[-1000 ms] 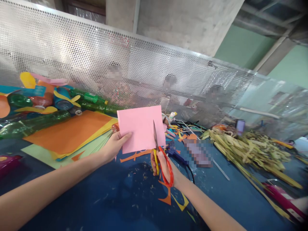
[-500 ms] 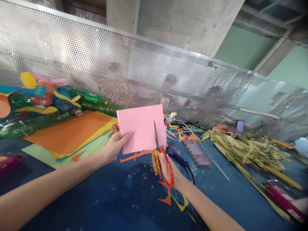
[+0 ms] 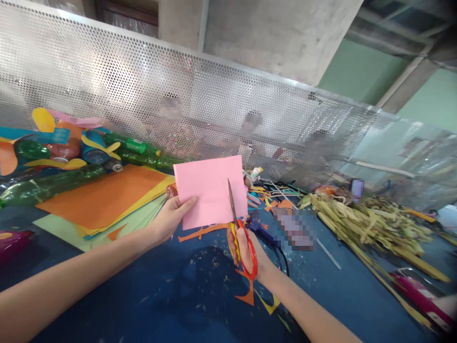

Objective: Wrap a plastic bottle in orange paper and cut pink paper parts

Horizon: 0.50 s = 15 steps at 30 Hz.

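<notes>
A pink sheet of paper (image 3: 209, 186) is pinched at its left edge by my left hand (image 3: 169, 216), thumb on the near face. My right hand (image 3: 250, 252) grips scissors (image 3: 252, 257) with red and yellow handles. One blade lies over the front of the pink paper, pointing up, near its right side; the other blade is hidden behind the sheet. Both hands hold these things above the blue table (image 3: 153, 295). Orange paper scraps (image 3: 246, 295) and a yellow scrap (image 3: 269, 302) lie below my right hand.
Orange paper (image 3: 107, 195) tops a stack of coloured sheets on the left, with green bottles (image 3: 53, 183) behind. A blue glue gun (image 3: 262, 231) lies right of the scissors. Dried husks (image 3: 357, 224) spread at the right. A perforated metal screen (image 3: 221, 95) stands behind, with people beyond.
The scissors' handles have drawn slightly closer together as my right hand's fingers close. The pink paper and my left hand stay almost still.
</notes>
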Available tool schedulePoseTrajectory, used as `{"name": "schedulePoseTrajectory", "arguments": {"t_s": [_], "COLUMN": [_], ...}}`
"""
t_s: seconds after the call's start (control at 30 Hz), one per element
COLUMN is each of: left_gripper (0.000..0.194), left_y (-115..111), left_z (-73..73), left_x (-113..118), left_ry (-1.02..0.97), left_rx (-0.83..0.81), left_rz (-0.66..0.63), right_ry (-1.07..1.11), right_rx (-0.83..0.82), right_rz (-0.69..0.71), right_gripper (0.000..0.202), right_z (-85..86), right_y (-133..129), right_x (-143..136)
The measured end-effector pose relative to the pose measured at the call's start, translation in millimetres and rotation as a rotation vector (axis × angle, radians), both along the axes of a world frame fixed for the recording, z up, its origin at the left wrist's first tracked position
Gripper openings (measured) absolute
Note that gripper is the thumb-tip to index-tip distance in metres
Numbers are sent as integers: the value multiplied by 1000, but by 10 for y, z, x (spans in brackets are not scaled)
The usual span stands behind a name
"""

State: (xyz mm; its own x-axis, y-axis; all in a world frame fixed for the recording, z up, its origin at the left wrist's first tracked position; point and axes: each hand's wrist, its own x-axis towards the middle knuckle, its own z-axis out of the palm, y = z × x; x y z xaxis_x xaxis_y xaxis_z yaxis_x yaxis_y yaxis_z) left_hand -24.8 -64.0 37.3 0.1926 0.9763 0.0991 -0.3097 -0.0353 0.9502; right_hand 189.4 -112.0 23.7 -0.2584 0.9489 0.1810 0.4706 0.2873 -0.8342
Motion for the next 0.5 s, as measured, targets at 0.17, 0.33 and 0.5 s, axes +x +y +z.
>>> {"name": "schedulePoseTrajectory", "arguments": {"t_s": [0.17, 0.33, 0.5], "left_gripper": [41, 40, 42], "left_y": [20, 21, 15], "left_z": [-30, -26, -10], "left_x": [-6, -12, -15], "left_ry": [-4, -7, -13], "left_rx": [1, 7, 3], "left_rz": [10, -9, -2], "right_ry": [8, -21, -77], "right_rx": [-21, -20, 33], "right_rz": [-4, 8, 19], "right_gripper": [55, 52, 27], "right_z": [-19, -73, -32], "right_y": [14, 26, 50], "right_x": [-4, 16, 75]}}
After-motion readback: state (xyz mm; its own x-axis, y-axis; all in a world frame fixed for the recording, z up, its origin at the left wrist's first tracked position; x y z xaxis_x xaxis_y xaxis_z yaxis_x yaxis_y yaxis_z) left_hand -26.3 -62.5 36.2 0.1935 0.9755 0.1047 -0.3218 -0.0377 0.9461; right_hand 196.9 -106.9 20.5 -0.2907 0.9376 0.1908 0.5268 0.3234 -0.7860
